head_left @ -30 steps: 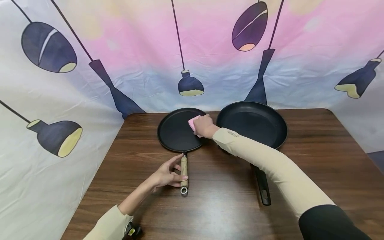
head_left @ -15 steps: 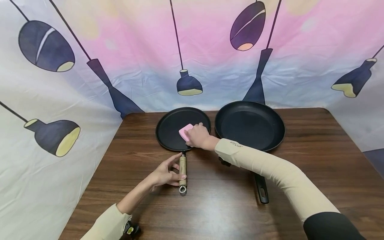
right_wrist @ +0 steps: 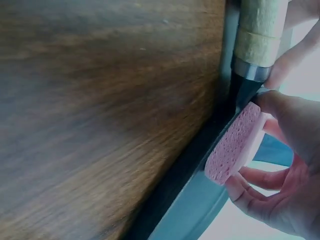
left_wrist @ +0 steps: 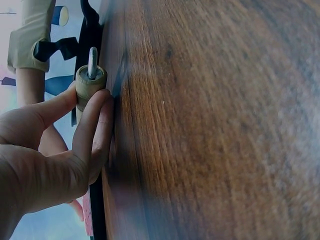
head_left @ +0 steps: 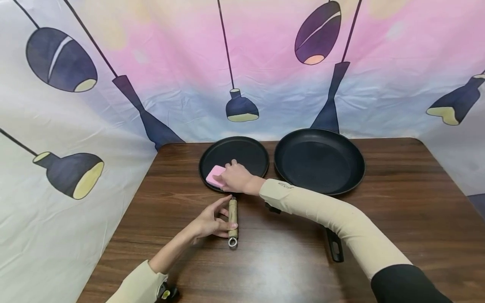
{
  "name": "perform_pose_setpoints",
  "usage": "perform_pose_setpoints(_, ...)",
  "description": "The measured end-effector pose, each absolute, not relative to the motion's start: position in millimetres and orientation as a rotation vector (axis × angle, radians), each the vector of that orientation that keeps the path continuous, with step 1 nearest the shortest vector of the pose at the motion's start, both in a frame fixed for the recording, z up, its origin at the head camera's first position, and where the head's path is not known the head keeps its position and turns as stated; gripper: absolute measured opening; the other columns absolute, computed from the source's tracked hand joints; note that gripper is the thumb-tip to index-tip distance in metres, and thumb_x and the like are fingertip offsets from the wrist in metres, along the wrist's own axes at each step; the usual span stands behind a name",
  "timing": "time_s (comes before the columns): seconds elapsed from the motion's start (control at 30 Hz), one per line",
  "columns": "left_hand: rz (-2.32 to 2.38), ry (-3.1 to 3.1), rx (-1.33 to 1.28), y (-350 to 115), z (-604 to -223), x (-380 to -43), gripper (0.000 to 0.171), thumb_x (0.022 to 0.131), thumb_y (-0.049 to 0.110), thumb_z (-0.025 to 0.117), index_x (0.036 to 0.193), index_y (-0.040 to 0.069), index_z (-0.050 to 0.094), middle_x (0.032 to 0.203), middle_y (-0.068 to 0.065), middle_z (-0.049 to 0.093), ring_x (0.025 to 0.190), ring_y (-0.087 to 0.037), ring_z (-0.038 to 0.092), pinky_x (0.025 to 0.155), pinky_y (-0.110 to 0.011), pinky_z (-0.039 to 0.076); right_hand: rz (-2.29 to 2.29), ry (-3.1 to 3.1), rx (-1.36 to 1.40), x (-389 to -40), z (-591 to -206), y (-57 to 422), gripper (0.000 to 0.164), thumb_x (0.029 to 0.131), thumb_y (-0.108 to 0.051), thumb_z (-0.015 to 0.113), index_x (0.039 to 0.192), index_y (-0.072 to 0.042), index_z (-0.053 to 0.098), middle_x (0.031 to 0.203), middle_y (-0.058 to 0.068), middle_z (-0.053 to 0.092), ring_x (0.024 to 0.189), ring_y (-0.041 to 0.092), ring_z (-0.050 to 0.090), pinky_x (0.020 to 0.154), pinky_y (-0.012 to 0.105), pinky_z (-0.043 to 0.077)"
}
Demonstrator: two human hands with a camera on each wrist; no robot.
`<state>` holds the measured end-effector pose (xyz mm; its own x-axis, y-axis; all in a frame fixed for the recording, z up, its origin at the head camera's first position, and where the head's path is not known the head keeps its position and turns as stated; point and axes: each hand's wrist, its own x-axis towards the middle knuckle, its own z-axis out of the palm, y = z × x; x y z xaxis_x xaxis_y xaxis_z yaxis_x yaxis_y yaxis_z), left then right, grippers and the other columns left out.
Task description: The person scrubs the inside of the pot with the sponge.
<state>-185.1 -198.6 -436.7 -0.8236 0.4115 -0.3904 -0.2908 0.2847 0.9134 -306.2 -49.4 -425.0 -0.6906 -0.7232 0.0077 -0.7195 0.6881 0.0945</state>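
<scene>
On smaller pan [head_left: 248, 152], sponge [head_left: 215, 176] now farther left

The sponge [right_wrist: 232, 145] in the right hand [head_left: 238, 179] has a matt, porous face pitted with small holes. Beneath that hand, the flat pan [head_left: 242, 151] looks smooth and matt black. At the left hand [head_left: 207, 221], the pale handle [head_left: 233, 210] is wood, with a smooth metal collar [right_wrist: 252, 70] beyond the fingers and a shiny metal ring [left_wrist: 93, 62] on the near side. Right of the right hand, the deep pan [head_left: 318, 158] is dull inside; its black handle [head_left: 331, 237] looks plastic. Below both hands, the wood-grain tabletop [head_left: 273, 269] gleams; behind them hangs a wrinkled cloth backdrop [head_left: 182, 63].
</scene>
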Motion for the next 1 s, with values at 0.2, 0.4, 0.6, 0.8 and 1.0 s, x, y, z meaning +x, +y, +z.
perform_pose_setpoints(0.2,1.594,1.977,0.113,-197,-437,-185,0.096,0.087,-0.002,0.078,0.163,0.009,0.020,0.118,-0.017,0.045,0.076,-0.010,0.066,0.074,-0.039,0.067,-0.088,-2.839,1.308,-320,-427,-51,0.045,0.103,-0.045,0.059,0.146,-0.032,0.057,0.120,0.014,0.066,0.109,0.029,0.056,0.092,0.038,0.059)
perform_pose_setpoints(0.4,1.594,1.977,0.102,-197,-436,-186,0.095,0.088,-0.003,0.077,0.163,0.010,0.020,0.117,-0.017,0.044,0.075,-0.010,0.066,0.075,-0.038,0.067,0.028,-2.865,1.535,-331,-416,-25,0.048,0.102,-0.036,0.064,0.148,-0.036,0.053,0.136,0.013,0.058,0.119,0.028,0.048,0.099,0.041,0.050)
perform_pose_setpoints(0.6,1.587,1.991,0.100,-201,-436,-186,0.096,0.087,-0.003,0.077,0.163,0.010,0.021,0.118,-0.018,0.045,0.077,-0.011,0.066,0.074,-0.037,0.067,0.212,-2.981,1.675,-344,-401,6,0.050,0.092,-0.008,0.075,0.136,-0.032,0.067,0.142,0.007,0.061,0.131,0.030,0.047,0.109,0.043,0.047)
perform_pose_setpoints(0.8,1.587,1.999,0.090,-202,-436,-186,0.095,0.087,-0.003,0.078,0.163,0.011,0.021,0.119,-0.018,0.044,0.078,-0.011,0.066,0.075,-0.038,0.067,0.301,-3.058,1.607,-359,-397,28,0.050,0.083,0.012,0.071,0.119,-0.023,0.073,0.138,0.003,0.064,0.129,0.029,0.046,0.113,0.044,0.043)
perform_pose_setpoints(1.0,1.588,1.985,0.093,-198,-435,-184,0.096,0.087,-0.004,0.078,0.163,0.009,0.021,0.118,-0.018,0.045,0.078,-0.012,0.066,0.076,-0.039,0.067,0.332,-2.983,1.691,-346,-407,17,0.041,0.090,-0.007,0.077,0.125,-0.027,0.069,0.139,0.007,0.062,0.126,0.031,0.046,0.108,0.044,0.042)
